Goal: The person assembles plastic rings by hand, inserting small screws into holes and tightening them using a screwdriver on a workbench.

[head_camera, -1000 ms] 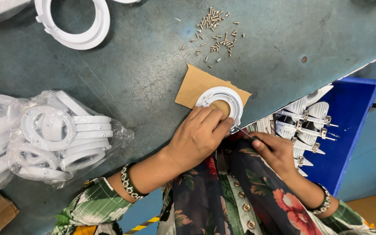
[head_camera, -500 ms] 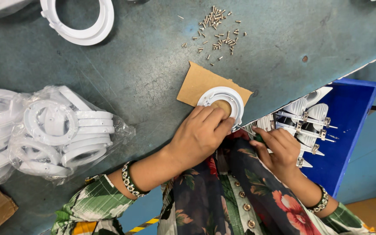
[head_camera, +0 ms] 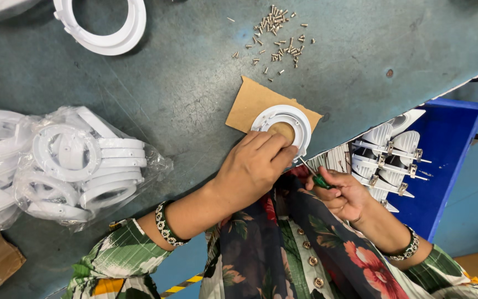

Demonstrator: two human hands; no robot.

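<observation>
Hands on a white ring at the near counter edge.

Bagged white rings (head_camera: 78,166) lie far left. The left hand (head_camera: 250,169) curls its fingers (head_camera: 275,147) down on the white ring (head_camera: 283,124), pinning it to a cardboard piece (head_camera: 247,102) on the counter (head_camera: 183,83). The right hand (head_camera: 341,194) is closed around a green-handled screwdriver (head_camera: 313,174), tip at the ring's rim. Screws (head_camera: 275,36) lie beyond.

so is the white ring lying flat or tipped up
Flat: the white ring lies level on the cardboard piece, left hand pressing its near edge.
</observation>
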